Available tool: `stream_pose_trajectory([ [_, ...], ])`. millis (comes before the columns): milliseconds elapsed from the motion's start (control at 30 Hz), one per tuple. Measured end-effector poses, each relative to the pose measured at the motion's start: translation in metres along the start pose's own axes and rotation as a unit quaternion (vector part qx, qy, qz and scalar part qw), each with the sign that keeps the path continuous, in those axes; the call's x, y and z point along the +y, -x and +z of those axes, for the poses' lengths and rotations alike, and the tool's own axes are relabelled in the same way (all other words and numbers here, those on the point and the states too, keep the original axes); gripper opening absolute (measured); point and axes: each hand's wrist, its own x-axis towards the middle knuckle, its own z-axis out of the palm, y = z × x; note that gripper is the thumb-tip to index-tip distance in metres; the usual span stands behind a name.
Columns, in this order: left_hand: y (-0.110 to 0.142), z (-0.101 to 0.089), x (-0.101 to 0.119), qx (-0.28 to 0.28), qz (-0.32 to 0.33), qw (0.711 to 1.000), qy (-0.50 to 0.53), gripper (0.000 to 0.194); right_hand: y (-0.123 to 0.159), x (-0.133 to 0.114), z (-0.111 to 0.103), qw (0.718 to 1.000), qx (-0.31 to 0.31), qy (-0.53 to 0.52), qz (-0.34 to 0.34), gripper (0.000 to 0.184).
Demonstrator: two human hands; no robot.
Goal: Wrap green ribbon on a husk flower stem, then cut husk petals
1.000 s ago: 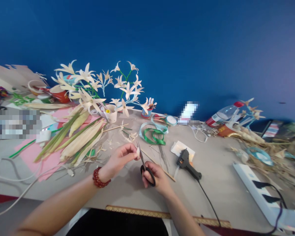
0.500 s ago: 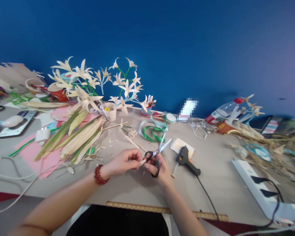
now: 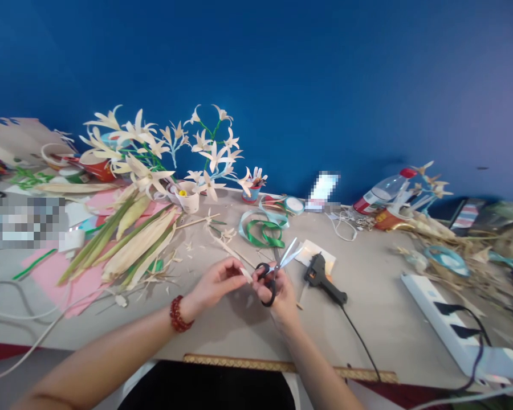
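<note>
My left hand, with a red beaded bracelet at its wrist, pinches a small pale piece of husk between thumb and fingers. Close beside it, my right hand grips black-handled scissors. The blades are parted and point up and to the right, away from the husk piece. The right fingertips are at the edge of the piece; whether they hold it too I cannot tell. Behind the hands lies a loop of green ribbon. A black glue gun rests to the right on a white pad.
Corn husks lie on pink paper at left. Husk flowers stand in a white cup behind. A plastic bottle, dried husks and a power strip are at right. The glue gun's cord crosses the front edge.
The scissors have tilted further to the right, blades still parted. My left hand has shifted very slightly, and the pale piece now stands more upright in its fingers.
</note>
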Motion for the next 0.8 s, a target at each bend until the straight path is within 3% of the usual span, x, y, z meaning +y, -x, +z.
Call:
stream_pose_trajectory([
  [133,0.001,0.007,-0.008,0.01,0.008,1.0,-0.009,0.018,0.0,-0.002,0.002,1.0,0.007,0.011,-0.005,0.033],
  [267,0.002,0.007,-0.002,0.028,0.008,0.999,-0.016,0.017,-0.002,-0.003,0.003,0.999,-0.012,0.035,0.016,0.036],
  [500,0.0,-0.002,0.009,0.08,0.025,0.995,0.059,0.01,0.0,0.002,-0.001,0.98,-0.164,0.087,0.074,0.05],
  [800,0.0,-0.008,0.01,0.095,0.013,0.991,0.091,0.009,0.001,0.007,-0.002,0.97,-0.201,0.093,0.101,0.053],
])
